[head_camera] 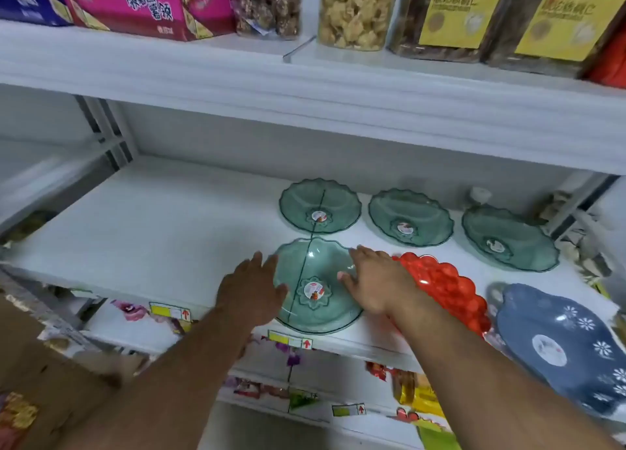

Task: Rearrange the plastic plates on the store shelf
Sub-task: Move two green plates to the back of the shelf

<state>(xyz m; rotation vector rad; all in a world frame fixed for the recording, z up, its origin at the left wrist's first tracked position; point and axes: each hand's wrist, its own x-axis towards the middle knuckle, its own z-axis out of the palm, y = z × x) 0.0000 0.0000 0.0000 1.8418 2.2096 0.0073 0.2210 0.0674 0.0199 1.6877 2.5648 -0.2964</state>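
Note:
A clear green scalloped plate (316, 285) lies at the front of the white shelf (162, 233). My left hand (250, 290) rests flat against its left rim, fingers spread. My right hand (376, 280) lies on its right side, fingers apart, covering part of a red bubbled plate (447, 288). Three more green plates sit in a row behind: one at the left (320, 206), one in the middle (410, 216), one at the right (508, 238). A blue flowered plate (562, 344) overhangs the shelf's front right.
The shelf above holds a pink box (149, 2) and clear jars of snacks (355, 9). Lower shelves with packets (416, 392) sit below. A brown cardboard box (50, 375) is at the lower left. Shelf uprights (108, 134) stand at the back left.

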